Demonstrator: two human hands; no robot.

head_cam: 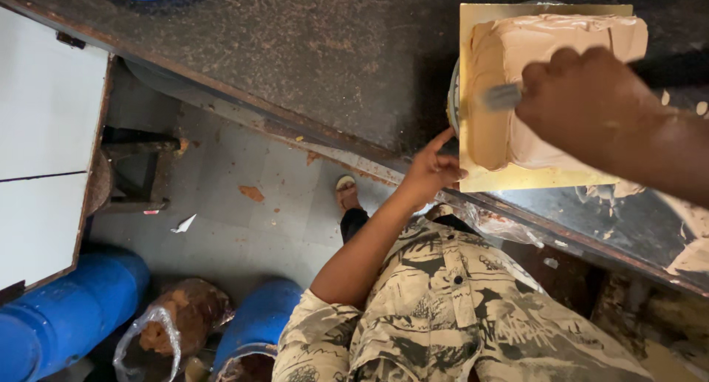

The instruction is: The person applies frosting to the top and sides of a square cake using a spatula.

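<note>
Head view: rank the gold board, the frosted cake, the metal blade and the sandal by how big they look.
1. Gold board, largest.
2. Frosted cake, which covers most of the board.
3 and 4. Sandal and metal blade: unsure. The sandal lies farther off on the floor, and the right hand hides part of the blade.

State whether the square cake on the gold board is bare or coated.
Coated: tan frosting covers the visible top and side of the square cake on the gold board.

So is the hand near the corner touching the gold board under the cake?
Touching. The head view shows the left hand with its fingertips pressed against the edge of the gold cake board, with no gap between them, while the cake sits on it.
</note>
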